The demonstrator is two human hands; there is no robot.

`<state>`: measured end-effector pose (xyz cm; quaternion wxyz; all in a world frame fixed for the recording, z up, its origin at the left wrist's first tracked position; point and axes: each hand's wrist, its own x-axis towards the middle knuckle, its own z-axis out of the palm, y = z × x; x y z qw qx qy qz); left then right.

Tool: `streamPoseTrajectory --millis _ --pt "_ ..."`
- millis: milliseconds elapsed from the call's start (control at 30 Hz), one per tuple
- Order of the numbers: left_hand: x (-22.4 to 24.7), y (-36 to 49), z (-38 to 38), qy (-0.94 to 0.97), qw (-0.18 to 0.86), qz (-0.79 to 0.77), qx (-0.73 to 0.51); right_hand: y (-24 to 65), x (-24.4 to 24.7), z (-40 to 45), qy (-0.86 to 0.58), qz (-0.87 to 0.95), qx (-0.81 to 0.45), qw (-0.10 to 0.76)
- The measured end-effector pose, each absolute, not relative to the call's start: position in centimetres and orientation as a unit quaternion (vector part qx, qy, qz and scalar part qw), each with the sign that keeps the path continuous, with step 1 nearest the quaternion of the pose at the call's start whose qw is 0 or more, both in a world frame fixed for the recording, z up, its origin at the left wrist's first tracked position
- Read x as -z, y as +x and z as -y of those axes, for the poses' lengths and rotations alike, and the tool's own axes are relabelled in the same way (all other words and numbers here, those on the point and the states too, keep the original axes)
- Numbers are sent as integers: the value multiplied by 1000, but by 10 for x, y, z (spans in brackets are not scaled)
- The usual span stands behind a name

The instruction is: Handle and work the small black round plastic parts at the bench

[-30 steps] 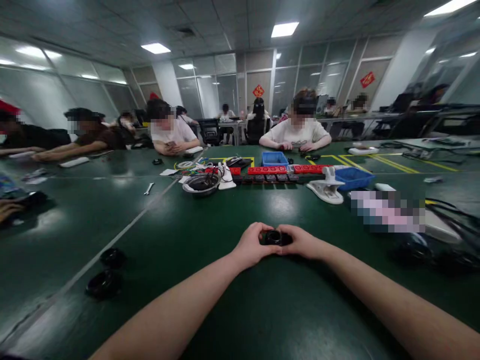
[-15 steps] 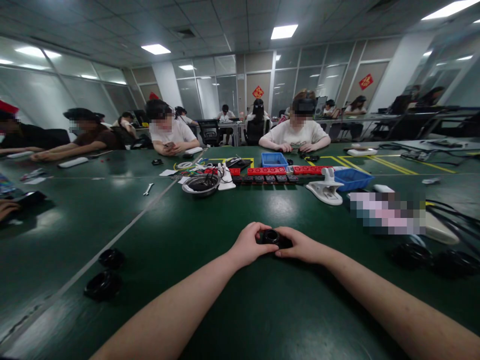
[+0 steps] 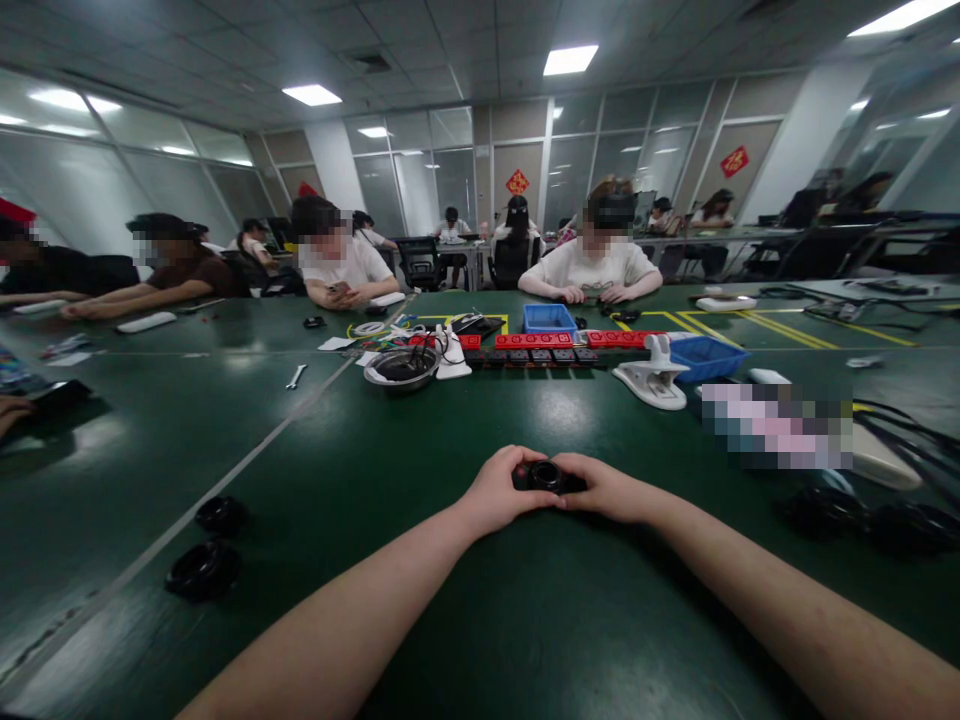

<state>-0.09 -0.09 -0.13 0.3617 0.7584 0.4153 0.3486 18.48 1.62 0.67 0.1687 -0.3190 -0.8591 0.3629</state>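
A small black part with a round, ring-like opening (image 3: pixel 547 476) is at the middle of the green table (image 3: pixel 555 610). My left hand (image 3: pixel 501 492) curls round its left side, thumb along the near edge. From the right, my right hand (image 3: pixel 600 489) closes on the same part, and the two thumbs meet in front of it. A small reddish spot shows on the part beside my left fingers. Its underside and both ends are hidden by my hands, and I cannot tell its exact kind.
Two black ring-shaped parts (image 3: pixel 204 570) lie at left, and two more dark ones (image 3: pixel 911 527) at right. Beyond my hands are a metal bowl (image 3: pixel 401 370), red socket strips (image 3: pixel 532 341), a white clamp (image 3: pixel 651 378) and blue trays (image 3: pixel 705 357). Co-workers sit across the table.
The black part has turned or tilted slightly between my hands, and its reddish spot shows more. Both hands keep their hold in nearly the same place.
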Motion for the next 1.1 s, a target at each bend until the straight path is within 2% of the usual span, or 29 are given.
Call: streamPoseTrajectory --millis 567,800,967,1100 --pt "1 1 2 758 352 -426 -347 181 -5 -13 -369 821 -395 185" --pt "3 9 7 724 294 -508 -361 167 9 -8 -492 807 -235 227" --pt "7 14 7 697 259 -543 -391 152 7 1 -568 796 -71 198" --pt "6 12 5 709 265 -526 -389 152 3 3 -553 808 -60 196"
